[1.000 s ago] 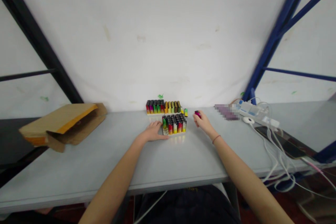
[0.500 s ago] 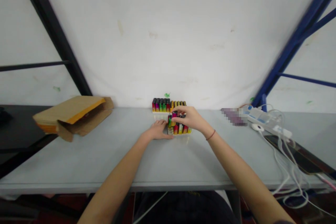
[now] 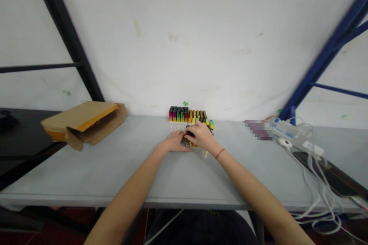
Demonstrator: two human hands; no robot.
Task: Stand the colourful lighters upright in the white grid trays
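currently | left hand (image 3: 174, 141): one tray (image 3: 188, 144) | right hand (image 3: 202, 136): one lighter (image 3: 190, 134) | rear trays (image 3: 178, 121): two

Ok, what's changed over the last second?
The right hand moved left, carrying a lighter from beside the near tray to over its left end; whether it has let go is hidden. The left hand stayed at the tray's left side; the far lighters stayed put.

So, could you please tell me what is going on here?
At a grey table, a person's right hand holds a lighter at the front group of lighters, which it largely hides. The left hand rests at that group's left end. Behind, more lighters stand upright in rows.
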